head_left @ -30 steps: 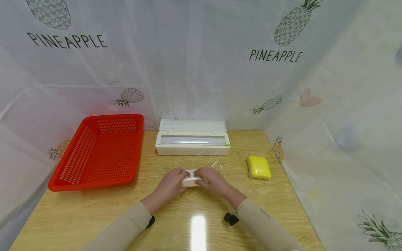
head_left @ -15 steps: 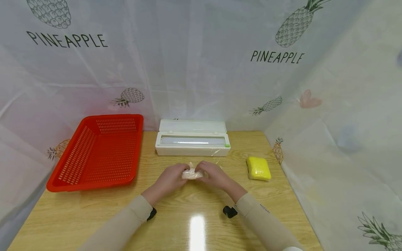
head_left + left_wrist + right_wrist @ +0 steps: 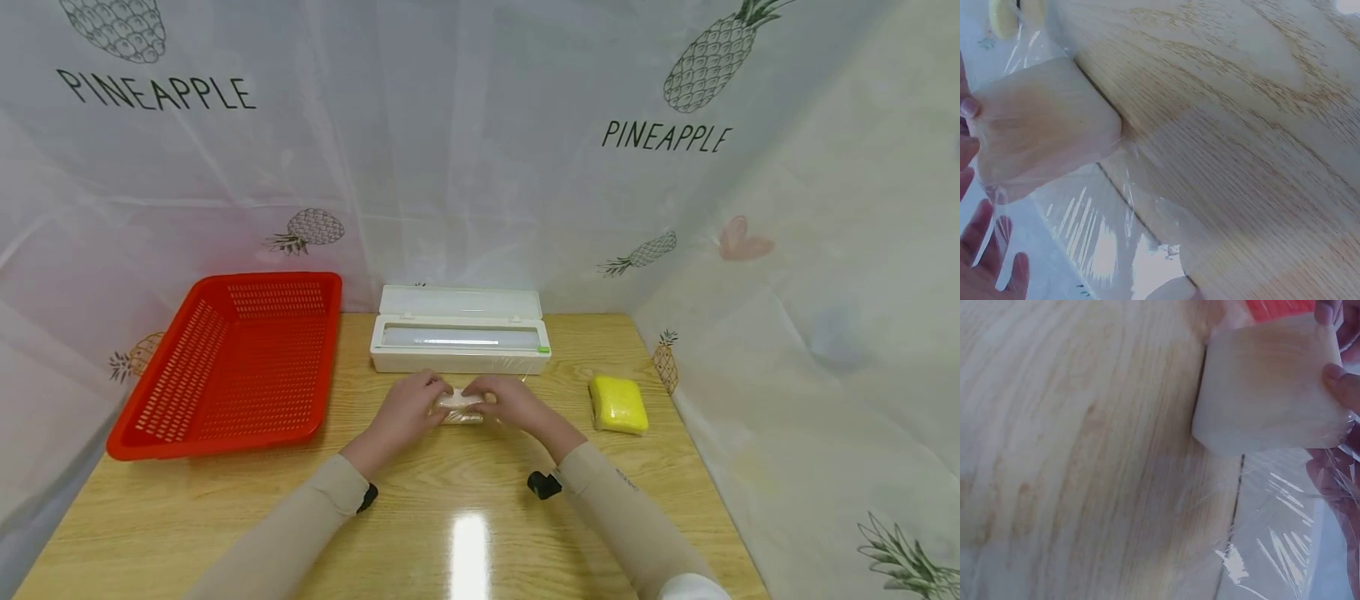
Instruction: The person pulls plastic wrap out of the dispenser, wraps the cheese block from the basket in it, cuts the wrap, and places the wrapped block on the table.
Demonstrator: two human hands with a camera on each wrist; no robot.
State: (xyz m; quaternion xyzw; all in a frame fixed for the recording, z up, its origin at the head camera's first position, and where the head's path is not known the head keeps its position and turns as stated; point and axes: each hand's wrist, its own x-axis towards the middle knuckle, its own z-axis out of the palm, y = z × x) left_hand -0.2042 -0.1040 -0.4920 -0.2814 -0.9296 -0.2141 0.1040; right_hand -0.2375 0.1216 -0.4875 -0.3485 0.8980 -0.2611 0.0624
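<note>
Between my two hands is a white block [image 3: 459, 400] with rounded corners, loosely covered in clear cling film. My left hand [image 3: 403, 412] grips its left end, and my right hand [image 3: 513, 403] pinches its right end with thumb and fingers. In the left wrist view the block [image 3: 1047, 122] stands tilted over the wood, with creased cling film [image 3: 1088, 234] stretching below it. Fingers appear along that view's left edge. The right wrist view shows the block [image 3: 1269, 387] with fingertips on its far edge and film [image 3: 1279, 531] hanging beneath. The film's far end is hard to see.
A white cling film dispenser [image 3: 461, 360] with its lid raised stands just beyond my hands. To the left is a red plastic basket [image 3: 318, 429]. A yellow wrapped block [image 3: 618, 404] lies on the wooden table [image 3: 420, 533] at the right. A printed curtain [image 3: 480, 167] hangs behind.
Both hands have moved forward with the white block, closer to the dispenser. The block has been turned between the fingers, and the film trailing at its right has drawn in.
</note>
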